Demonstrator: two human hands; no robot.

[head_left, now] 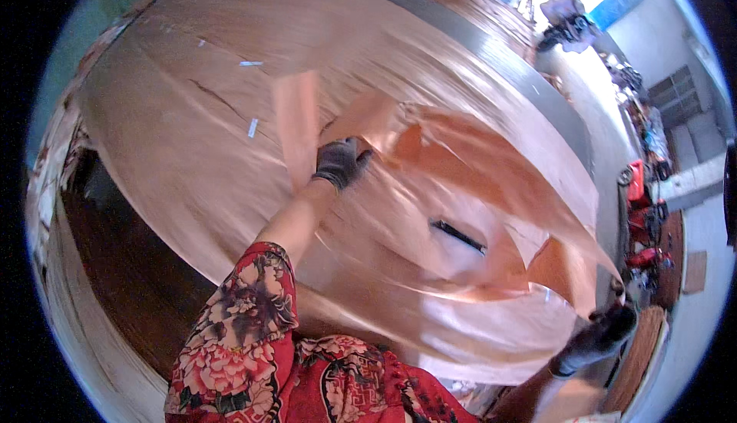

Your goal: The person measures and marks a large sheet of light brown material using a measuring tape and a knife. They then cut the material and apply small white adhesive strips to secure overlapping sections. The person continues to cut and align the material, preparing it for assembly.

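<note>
Your loose copper-brown sheet lies to the right of your left hand, on the broad sheet stack; its long axis slants down rightward, tip near your right hand, so each hand has an end close by; left fingers curled, grip unclear; right hand blurred, can't tell if it's clamped on the tip.

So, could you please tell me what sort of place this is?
Probably a workshop handling wood veneer: broad brown sheets, a gloved left hand over them, and a red wheeled object beyond.
</note>
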